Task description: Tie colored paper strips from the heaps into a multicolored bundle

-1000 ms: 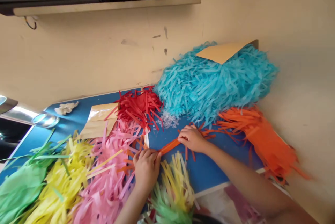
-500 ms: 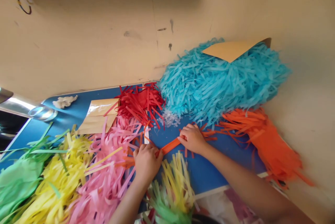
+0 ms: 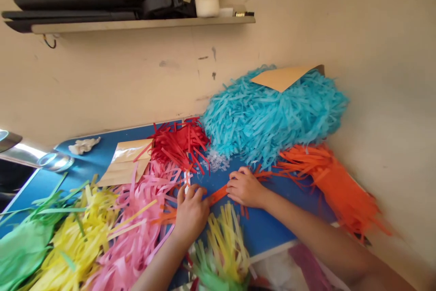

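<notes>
Between my two hands, low over the blue table (image 3: 272, 218), runs a folded strip of orange tissue paper (image 3: 218, 195) with fringed ends. My left hand (image 3: 192, 207) is closed on its left part, fringe sticking out beyond the fingers. Further right, my right hand (image 3: 245, 187) has its fingers closed on the other part, and more orange fringe shows past it. Just below the strip stands a yellow and green paper tassel (image 3: 226, 245). Pink fringed tissue paper (image 3: 136, 232) lies beside my left hand.
A large pile of turquoise fringed paper (image 3: 272, 123) with a brown sheet (image 3: 286, 77) on top rests against the wall. Red fringe (image 3: 180, 143), orange fringe (image 3: 340, 186), yellow fringe (image 3: 78, 232) and green paper (image 3: 23, 248) surround the hands. A shelf (image 3: 143, 24) hangs above.
The camera view has tilted up, so more of the shelf shows. Both hands keep hold of the orange strip, a little closer together, with less of it visible between them.
</notes>
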Motion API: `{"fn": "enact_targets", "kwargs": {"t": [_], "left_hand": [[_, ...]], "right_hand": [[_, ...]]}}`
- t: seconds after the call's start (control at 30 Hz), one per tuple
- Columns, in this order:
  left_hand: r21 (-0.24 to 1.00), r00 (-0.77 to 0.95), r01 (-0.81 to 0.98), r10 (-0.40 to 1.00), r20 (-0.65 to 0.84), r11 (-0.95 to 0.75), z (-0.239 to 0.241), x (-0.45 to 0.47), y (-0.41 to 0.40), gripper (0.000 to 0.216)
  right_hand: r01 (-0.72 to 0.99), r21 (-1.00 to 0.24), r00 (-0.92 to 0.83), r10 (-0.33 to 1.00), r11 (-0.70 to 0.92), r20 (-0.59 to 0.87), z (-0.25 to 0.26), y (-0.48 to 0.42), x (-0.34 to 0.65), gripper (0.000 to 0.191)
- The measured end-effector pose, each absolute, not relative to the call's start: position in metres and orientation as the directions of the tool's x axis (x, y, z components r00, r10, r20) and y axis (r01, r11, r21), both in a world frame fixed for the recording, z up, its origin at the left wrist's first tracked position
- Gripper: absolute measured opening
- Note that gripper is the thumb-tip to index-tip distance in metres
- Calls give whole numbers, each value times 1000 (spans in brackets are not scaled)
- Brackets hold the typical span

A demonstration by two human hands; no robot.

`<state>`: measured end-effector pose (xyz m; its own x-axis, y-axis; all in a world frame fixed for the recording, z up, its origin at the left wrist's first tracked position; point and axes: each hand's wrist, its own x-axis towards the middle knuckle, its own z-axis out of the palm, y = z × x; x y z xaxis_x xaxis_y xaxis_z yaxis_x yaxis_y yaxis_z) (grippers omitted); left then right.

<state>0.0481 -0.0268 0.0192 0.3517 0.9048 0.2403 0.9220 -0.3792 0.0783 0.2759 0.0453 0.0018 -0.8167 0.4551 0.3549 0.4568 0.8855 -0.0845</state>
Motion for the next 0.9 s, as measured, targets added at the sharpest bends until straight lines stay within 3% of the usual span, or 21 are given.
{"fn": "enact_targets", "kwargs": {"t": [0.1, 0.27, 0.4, 0.57, 0.77, 0.9], "left_hand": [[103, 339, 921, 904, 259, -375, 23, 53, -27, 13], [107, 317, 927, 904, 287, -360, 22, 62, -27, 11], [83, 309, 936, 910, 278, -343, 19, 63, -28, 17], [78, 293, 942, 915, 277, -326, 16, 63, -29, 20], [76, 295, 942, 916, 272, -326, 9, 59, -37, 23], [160, 287, 929, 924, 254, -333, 5, 46, -46, 20]], "right_hand": [[478, -14, -821, 452, 878, 349, 2, 46, 271, 21], [548, -148, -739, 560, 823, 374, 1, 46, 266, 18], [580, -176, -729, 603, 795, 325, 5, 44, 267, 22], [642, -130, -716, 652, 755, 250, 18, 33, 256, 13], [567, -25, -787, 551, 823, 276, 5, 22, 251, 16], [571, -170, -732, 592, 803, 336, -11, 32, 278, 14]]}}
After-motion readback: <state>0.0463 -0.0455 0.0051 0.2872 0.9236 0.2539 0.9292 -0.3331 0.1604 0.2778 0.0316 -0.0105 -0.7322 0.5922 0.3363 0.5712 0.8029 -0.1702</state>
